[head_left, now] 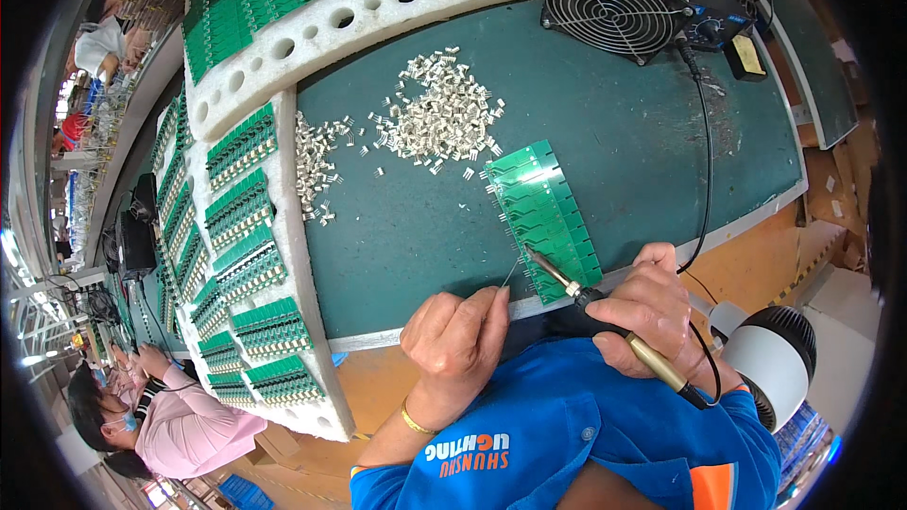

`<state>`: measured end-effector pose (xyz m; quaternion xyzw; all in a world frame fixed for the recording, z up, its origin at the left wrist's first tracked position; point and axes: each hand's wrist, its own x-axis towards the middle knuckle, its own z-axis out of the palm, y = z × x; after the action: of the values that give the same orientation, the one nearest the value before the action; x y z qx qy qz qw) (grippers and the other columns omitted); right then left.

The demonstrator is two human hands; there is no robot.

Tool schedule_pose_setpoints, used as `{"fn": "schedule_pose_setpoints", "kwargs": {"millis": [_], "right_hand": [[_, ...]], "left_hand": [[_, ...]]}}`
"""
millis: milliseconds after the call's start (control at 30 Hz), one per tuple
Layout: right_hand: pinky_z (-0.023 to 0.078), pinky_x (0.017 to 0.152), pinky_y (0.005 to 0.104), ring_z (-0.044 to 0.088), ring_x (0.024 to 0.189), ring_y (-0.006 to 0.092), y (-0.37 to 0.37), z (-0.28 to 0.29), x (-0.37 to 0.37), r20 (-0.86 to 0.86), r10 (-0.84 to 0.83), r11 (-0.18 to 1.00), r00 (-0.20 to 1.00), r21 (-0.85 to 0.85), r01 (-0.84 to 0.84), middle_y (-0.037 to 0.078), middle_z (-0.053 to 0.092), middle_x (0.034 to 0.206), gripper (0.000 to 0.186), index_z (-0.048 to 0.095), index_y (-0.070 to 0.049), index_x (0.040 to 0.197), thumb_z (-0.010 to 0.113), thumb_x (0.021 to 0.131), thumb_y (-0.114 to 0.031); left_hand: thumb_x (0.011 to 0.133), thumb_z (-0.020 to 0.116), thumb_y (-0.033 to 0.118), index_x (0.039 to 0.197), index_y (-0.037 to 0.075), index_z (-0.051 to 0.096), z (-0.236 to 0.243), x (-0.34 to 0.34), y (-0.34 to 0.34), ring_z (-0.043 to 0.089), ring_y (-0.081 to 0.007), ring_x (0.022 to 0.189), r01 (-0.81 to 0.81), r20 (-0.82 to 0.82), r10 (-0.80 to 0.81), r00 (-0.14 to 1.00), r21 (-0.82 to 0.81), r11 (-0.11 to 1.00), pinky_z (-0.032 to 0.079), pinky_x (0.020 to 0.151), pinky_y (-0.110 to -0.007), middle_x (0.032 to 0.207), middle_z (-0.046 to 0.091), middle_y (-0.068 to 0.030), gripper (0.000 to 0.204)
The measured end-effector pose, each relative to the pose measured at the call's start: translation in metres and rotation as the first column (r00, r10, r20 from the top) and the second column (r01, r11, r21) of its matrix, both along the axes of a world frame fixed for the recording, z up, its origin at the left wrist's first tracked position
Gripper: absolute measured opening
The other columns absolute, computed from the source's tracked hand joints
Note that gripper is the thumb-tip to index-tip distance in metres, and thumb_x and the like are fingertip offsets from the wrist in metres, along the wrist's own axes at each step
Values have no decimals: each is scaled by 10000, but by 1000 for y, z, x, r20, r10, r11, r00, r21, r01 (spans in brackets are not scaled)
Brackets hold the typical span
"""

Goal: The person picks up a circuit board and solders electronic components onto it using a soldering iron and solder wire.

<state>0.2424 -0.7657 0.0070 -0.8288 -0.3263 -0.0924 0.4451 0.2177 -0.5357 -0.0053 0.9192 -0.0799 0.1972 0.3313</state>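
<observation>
A green circuit board panel (539, 203) lies on the dark green work mat (397, 264) near its front edge, with a row of pins along its left side. My right hand (652, 312) grips a soldering iron (658, 363), whose metal tip reaches the lower left part of the panel. My left hand (457, 335) pinches a thin solder wire (511, 273) that runs up toward the same row of pins. Whether wire and tip touch cannot be made out. Beyond the panel sits a heap of small white pin connectors (439, 118).
White foam trays (316, 33) holding many green boards (250, 205) line the left and back. At the back right stands a black fan (614, 5) beside a control box with a blue panel (715, 28); a black cable (706, 151) hangs down the right. A co-worker (194, 420) sits at left.
</observation>
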Motion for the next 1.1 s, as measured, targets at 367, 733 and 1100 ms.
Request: {"fn": "schedule_pose_setpoints", "kwargs": {"millis": [367, 733, 1100], "right_hand": [[387, 729, 396, 527, 603, 194, -4, 1, 4, -18, -21, 999, 1000, 33, 22, 5, 602, 693, 205, 681, -85, 988, 740, 823, -191], [388, 721, 395, 528, 601, 205, 3, -4, 8, -23, -32, 997, 999, 67, 33, 21, 623, 708, 201, 682, -87, 969, 738, 785, -148], [374, 706, 394, 509, 594, 203, -4, -1, 6, -12, -44, 996, 999, 82, 45, 18, 615, 709, 220, 673, -84, 1000, 729, 795, -140]], "left_hand": [[732, 811, -2, 815, 55, 721, 0, -2, 3, 492, -149, 476, -9, 5, 9, 1000, -5, 1000, 368, 443, -289, 593, 550, -35, 135], [752, 814, 7, 805, 38, 705, -4, -4, 5, 499, -147, 491, -45, -20, 43, 999, -59, 997, 372, 456, -287, 599, 561, -48, 125], [804, 794, 45, 804, 35, 687, -7, -10, 7, 484, -130, 513, -82, -66, 73, 995, -133, 988, 364, 469, -277, 613, 545, -36, 107]]}}
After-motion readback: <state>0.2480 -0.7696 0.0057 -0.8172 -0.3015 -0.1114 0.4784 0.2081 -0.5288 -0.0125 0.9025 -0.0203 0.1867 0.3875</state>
